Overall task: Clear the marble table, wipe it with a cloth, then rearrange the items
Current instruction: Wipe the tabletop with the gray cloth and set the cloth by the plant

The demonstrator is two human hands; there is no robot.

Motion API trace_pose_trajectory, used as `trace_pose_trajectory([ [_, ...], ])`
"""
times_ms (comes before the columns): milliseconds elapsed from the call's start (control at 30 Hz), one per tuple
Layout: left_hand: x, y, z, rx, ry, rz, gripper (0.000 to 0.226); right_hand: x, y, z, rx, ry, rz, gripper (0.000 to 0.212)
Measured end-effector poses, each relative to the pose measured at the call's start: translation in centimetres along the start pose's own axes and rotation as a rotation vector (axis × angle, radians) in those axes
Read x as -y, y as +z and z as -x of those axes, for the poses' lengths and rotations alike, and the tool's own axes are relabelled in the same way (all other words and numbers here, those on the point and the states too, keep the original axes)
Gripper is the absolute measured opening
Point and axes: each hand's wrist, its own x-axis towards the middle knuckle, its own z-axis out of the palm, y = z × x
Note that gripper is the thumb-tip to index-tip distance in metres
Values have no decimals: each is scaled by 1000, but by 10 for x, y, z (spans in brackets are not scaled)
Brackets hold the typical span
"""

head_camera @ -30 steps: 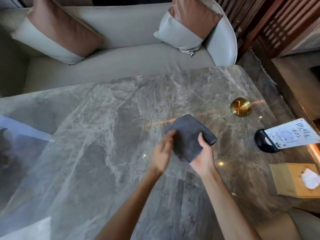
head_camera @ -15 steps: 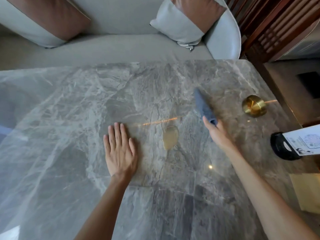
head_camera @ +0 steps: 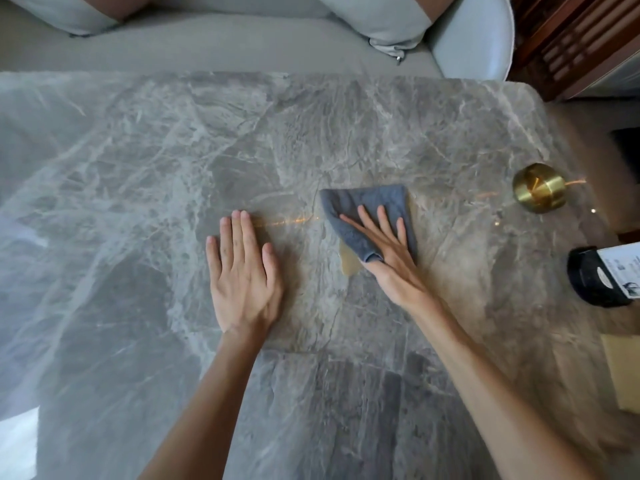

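Note:
A folded grey cloth (head_camera: 349, 206) lies flat near the middle of the grey marble table (head_camera: 138, 168). My right hand (head_camera: 388, 251) presses down on it with straight, spread fingers. A yellowish liquid patch (head_camera: 348, 265) shows at the cloth's near edge, mostly covered. My left hand (head_camera: 242, 275) rests flat on the bare marble to the left of the cloth, fingers straight and together, holding nothing.
A round brass object (head_camera: 538, 187) stands at the right of the table. Nearer, a black stand with a white printed card (head_camera: 602, 278) sits at the right edge, and a tan box (head_camera: 623, 368) lies below it. A pale sofa (head_camera: 214, 46) with cushions runs along the far side.
My right hand brought the cloth from the air near the brass object down onto the liquid patch and flattened it. My left hand stayed flat on the marble.

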Motion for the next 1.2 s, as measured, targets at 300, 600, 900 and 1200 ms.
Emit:
trace_pose_trajectory([
  [300, 1, -2, 1, 0, 0, 61, 58, 15, 18, 28, 25, -54, 189, 64],
  [600, 2, -2, 2, -7, 9, 77, 58, 30, 32, 46, 107, -1, 343, 72],
  [900, 2, -1, 1, -13, 10, 58, 58, 56, 2, 29, 300, 210, -81, 95],
  [1200, 2, -3, 1, -34, -5, 119, 58, 73, 39, 26, -112, 221, 101, 71],
])
